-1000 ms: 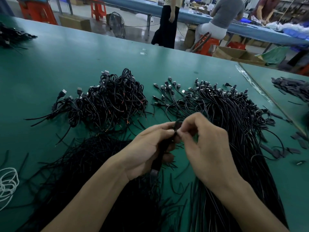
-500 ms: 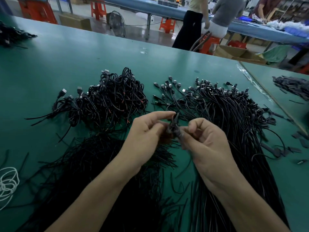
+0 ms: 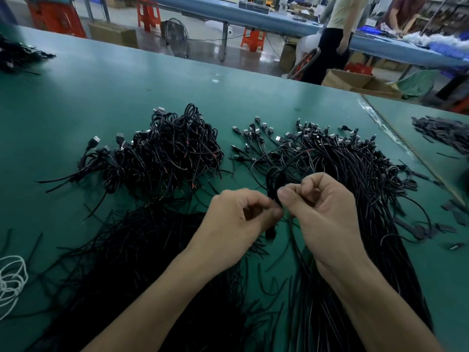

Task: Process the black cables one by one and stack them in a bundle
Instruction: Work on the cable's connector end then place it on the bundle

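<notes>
My left hand (image 3: 238, 219) and my right hand (image 3: 322, 207) meet above the green table (image 3: 101, 97) and pinch a coiled black cable (image 3: 275, 181) between them. Its loop stands up above my fingertips and a short end hangs below. A heap of coiled black cables (image 3: 162, 153) with USB plugs lies at the back left. A long spread of straight black cables (image 3: 342, 168) with plugs lies at the right, running under my right forearm. A dark mass of thin black ties (image 3: 121, 270) lies under my left forearm.
A white cord coil (image 3: 11, 278) lies at the left edge. Flat black pieces (image 3: 439, 130) sit on the neighbouring table at right. More cables (image 3: 15, 57) lie far left. A person (image 3: 337, 34) stands beyond the table near stools, boxes and a fan.
Both hands have shifted slightly right and lower, and the cable's loop now sticks up above my fingers. The person in the background has walked to the right.
</notes>
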